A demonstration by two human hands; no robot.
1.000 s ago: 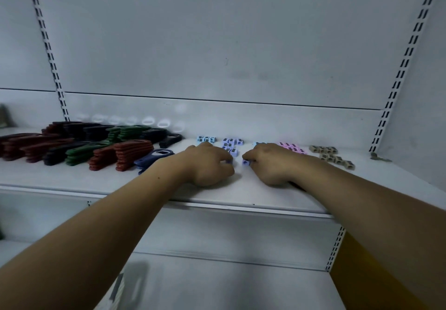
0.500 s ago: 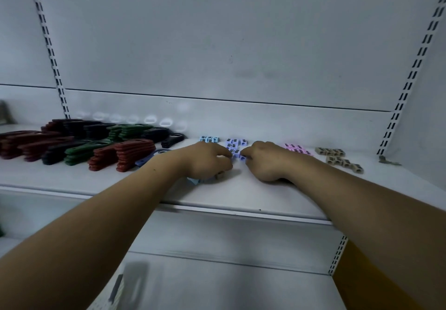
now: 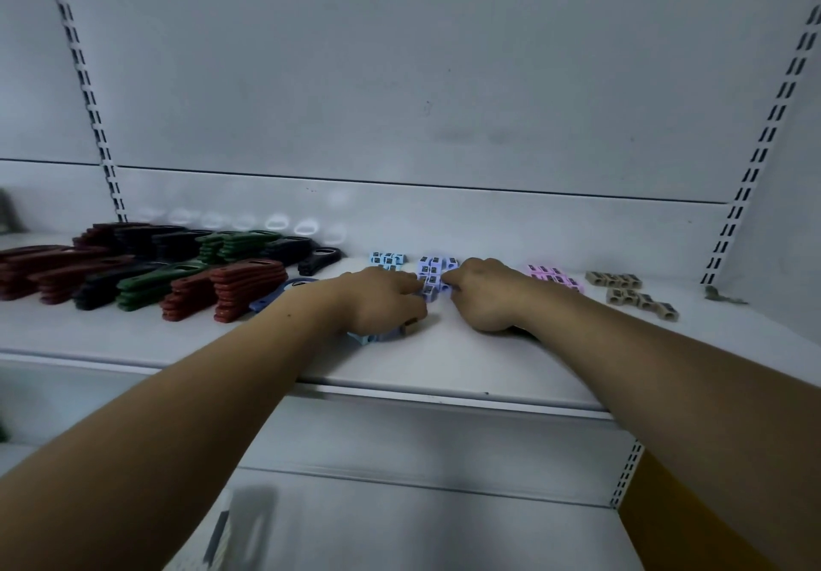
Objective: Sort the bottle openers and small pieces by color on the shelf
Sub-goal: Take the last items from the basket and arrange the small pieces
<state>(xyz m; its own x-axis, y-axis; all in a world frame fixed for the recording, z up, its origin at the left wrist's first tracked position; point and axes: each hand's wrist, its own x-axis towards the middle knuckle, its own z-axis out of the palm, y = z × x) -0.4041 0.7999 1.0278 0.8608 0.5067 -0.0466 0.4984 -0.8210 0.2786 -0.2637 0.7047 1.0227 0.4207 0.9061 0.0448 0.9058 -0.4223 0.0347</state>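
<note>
We find both forearms reaching over the white metal shelf (image 3: 444,362), knuckles up. The left hand (image 3: 382,299) curls over pale blue pieces (image 3: 368,338) that show beneath its palm. The right hand (image 3: 484,295) is curled, but we cannot tell what it holds. Both sets of fingertips touch the lavender small plastic pieces (image 3: 433,269) mid-shelf, near the back. Stacked red, green and black bottle openers (image 3: 240,286) fill the left end. Open room runs along the front edge. A second ago both hands sat short of that cluster.
</note>
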